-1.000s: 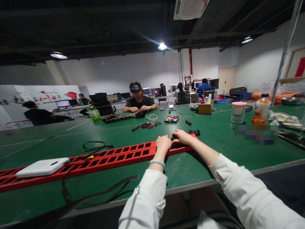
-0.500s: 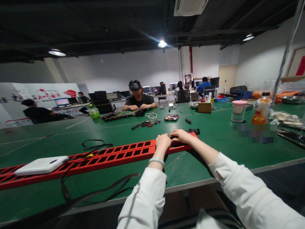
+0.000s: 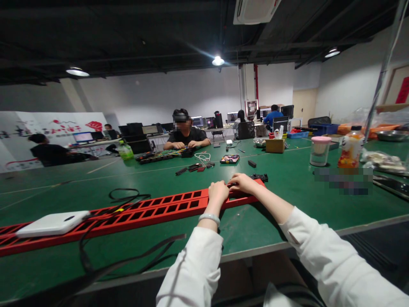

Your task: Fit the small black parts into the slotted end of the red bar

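A long red slotted frame (image 3: 172, 204) lies across the green table, from the left edge to right of centre. My left hand (image 3: 218, 192) rests on it near its right part, fingers curled and closed; what they hold is hidden. Close beside it, my right hand (image 3: 242, 182) bends its fingers down into the frame, touching a small dark part I cannot make out. A black part (image 3: 260, 177) sticks out beyond the frame's right end. On the frame's left part are a white box (image 3: 53, 224) and a black cable (image 3: 128, 197).
Ahead lie a patterned box (image 3: 229, 159), a black block (image 3: 252, 163) and small dark pieces. A jar with a pink lid (image 3: 320, 151) and a juice bottle (image 3: 350, 147) stand at right. Across the table, a person (image 3: 187, 135) handles wired parts. A black strap (image 3: 137, 254) hangs at front left.
Both hands stay at almost the same place on the red frame, with only tiny shifts. The view has moved very slightly.
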Demonstrator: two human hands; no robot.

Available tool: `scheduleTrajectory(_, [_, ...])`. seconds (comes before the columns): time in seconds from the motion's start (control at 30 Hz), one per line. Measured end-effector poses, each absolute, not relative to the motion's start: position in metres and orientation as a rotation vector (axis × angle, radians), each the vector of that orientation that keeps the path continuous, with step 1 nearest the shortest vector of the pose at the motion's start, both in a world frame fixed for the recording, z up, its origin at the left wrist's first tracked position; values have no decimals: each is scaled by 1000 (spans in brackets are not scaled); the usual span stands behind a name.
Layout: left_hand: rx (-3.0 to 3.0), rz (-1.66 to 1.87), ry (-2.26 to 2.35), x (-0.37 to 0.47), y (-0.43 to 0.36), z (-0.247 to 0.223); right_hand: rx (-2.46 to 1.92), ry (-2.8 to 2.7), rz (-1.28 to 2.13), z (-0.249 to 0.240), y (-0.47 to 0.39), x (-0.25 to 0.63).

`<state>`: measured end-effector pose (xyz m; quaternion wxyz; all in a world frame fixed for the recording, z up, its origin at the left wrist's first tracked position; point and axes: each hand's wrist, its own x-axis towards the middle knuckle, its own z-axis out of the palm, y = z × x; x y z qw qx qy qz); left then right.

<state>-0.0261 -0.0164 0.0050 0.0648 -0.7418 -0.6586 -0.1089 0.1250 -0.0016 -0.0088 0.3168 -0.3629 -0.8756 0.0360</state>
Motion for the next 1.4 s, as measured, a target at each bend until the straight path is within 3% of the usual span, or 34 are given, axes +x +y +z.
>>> scheduleTrajectory(1.4, [-2229,-338,-1918,-31,-15,2,-917,-2445,19,-8,-3,115])
